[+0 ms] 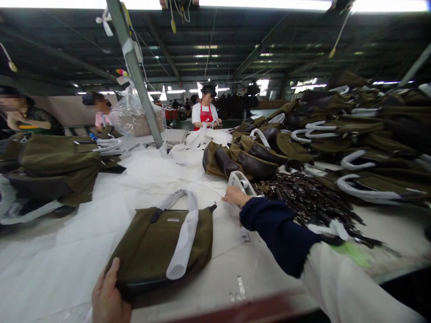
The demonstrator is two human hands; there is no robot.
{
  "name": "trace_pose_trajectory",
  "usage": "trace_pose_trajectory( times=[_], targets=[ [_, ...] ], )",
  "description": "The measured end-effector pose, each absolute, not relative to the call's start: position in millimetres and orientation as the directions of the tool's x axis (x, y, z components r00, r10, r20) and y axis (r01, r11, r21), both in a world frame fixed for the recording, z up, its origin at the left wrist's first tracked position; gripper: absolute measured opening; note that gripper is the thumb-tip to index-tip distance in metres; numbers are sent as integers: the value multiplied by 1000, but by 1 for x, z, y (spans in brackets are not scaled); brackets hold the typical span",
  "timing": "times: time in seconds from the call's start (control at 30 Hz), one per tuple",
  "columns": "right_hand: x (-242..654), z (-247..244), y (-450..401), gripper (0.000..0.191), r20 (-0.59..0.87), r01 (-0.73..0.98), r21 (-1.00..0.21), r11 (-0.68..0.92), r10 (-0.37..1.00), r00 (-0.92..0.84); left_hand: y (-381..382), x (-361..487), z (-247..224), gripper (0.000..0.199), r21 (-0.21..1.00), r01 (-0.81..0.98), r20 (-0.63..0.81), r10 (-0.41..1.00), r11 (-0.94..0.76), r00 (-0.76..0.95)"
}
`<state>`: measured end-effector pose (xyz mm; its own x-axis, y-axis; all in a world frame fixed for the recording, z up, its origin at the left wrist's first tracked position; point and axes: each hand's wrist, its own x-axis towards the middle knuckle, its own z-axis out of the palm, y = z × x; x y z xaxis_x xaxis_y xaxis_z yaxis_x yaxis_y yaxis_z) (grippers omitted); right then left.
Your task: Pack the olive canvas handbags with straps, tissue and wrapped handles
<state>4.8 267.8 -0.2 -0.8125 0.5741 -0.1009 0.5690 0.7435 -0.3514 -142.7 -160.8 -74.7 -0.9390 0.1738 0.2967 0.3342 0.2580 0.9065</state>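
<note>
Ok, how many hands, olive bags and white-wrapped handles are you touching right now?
Hands: 2 (left hand and right hand)
Olive bag: 1 (olive bag, held by the left hand)
White-wrapped handle: 1 (white-wrapped handle, by the right hand)
Total: 4

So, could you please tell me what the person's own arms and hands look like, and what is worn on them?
The right hand and left hand are both bare, with no gloves. The right forearm wears a dark navy sleeve, and a loose white sleeve with a ragged edge covers it toward the elbow. The left sleeve is out of view.
</note>
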Motion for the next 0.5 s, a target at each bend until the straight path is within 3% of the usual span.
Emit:
trace_pose_trajectory(
  times=[0.23, 0.37, 0.5],
  targets=[
    [25, 14, 261, 25, -158, 580, -533, 616, 601, -783, -159, -142, -78, 55, 912, 326, 285, 189, 248, -940],
    [33, 30, 252, 21, -95, 532, -531, 660, 577, -811, -161, -142, -73, 60, 893, 369, 315, 227, 259, -921],
    [56, 47, 239, 8, -56, 397, -466, 791, 421, -905, -160, -140, -63, 51, 970, 202, 176, 178, 138, -968]
  ],
)
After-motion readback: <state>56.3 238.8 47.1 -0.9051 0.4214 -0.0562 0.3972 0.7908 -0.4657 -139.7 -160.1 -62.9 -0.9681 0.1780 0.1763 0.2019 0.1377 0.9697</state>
